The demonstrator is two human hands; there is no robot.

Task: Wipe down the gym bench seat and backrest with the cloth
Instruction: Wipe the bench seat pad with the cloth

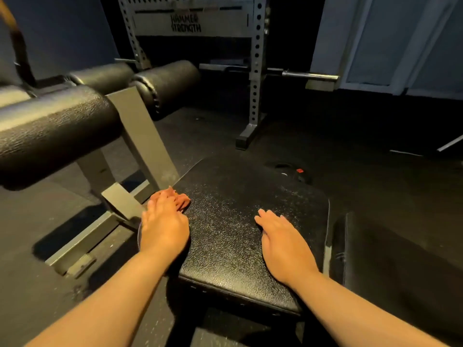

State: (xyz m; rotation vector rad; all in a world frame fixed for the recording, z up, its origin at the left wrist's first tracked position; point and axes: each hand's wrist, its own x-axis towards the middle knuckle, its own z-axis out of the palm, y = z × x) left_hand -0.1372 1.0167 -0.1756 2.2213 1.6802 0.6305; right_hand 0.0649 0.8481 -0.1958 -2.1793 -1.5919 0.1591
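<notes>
Cloth (182,199) sat bunched under straight fingers of left hand (164,229) at seat (233,221) edge, right hand (283,244) open, flat alongside; step needed even pressure, overlapping strokes rightward toward backrest (388,259).

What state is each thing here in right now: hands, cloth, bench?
Seat: lying flat; wet or dry, cannot tell.
Cloth: bunched at the seat's left edge.
Left hand: flat, pressing the cloth.
Right hand: flat on the seat, holding nothing.
Barbell: lying across the rack.
</notes>
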